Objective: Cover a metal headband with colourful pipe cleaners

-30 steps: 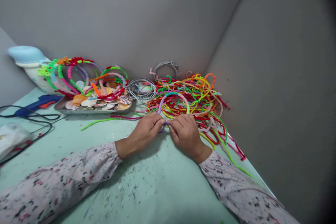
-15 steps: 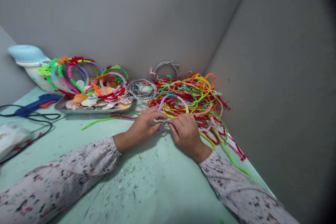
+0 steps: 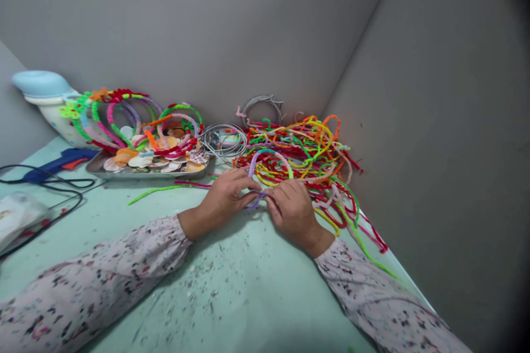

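Between my hands is a ring of fuzzy pipe cleaner [image 3: 269, 152], coloured lilac, teal, pink and green, its arch standing up above my fingers. A purple pipe cleaner [image 3: 253, 205] forms a small loop at the ring's near side. My left hand [image 3: 229, 193] pinches the purple strand between thumb and fingers. Close beside it, my right hand [image 3: 292, 207] is also closed on the purple strand, and its fingers hide part of the ring. Just behind my hands lies a tangled heap of coloured pipe cleaners [image 3: 298, 143].
At the left, a metal tray [image 3: 144, 175] holds shells [image 3: 141, 161] and several finished-looking fuzzy hoops [image 3: 111, 116]. Coils of grey wire [image 3: 223, 140] lie beside it. A blue glue gun [image 3: 53, 166], a black cable [image 3: 78, 198] and a blue-lidded container [image 3: 45, 99] stand farther left. Grey walls close off the back and right.
The ring has shifted slightly left in my fingers, and more of the purple loop shows below my left hand. My hands stay in nearly the same place.
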Motion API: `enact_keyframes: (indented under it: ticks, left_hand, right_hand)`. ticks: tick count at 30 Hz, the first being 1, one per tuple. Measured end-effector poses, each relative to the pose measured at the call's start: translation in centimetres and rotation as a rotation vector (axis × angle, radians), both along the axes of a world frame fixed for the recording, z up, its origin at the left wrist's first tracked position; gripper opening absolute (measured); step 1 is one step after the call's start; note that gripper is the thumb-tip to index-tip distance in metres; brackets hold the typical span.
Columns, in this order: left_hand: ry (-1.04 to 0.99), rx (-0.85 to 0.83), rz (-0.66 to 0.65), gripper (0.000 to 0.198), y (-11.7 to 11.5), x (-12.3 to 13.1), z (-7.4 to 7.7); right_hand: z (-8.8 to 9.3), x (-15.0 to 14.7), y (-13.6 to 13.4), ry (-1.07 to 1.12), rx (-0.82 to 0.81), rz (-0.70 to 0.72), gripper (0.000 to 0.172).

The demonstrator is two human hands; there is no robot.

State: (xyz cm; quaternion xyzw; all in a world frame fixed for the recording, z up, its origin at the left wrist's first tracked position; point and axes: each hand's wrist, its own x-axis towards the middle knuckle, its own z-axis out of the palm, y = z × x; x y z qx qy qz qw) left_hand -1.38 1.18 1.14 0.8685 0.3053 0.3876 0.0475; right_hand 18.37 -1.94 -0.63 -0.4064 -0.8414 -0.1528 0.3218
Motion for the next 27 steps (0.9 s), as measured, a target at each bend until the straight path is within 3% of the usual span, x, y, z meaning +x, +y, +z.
enact_keyframes:
  ticks: [27]
  left_hand:
    - [-0.148,-0.187,-0.007,0.012,-1.3,0.5,0.5]
  right_hand:
    - [0.1,-0.1,-0.2,0.004,0.008,0.017,0.015]
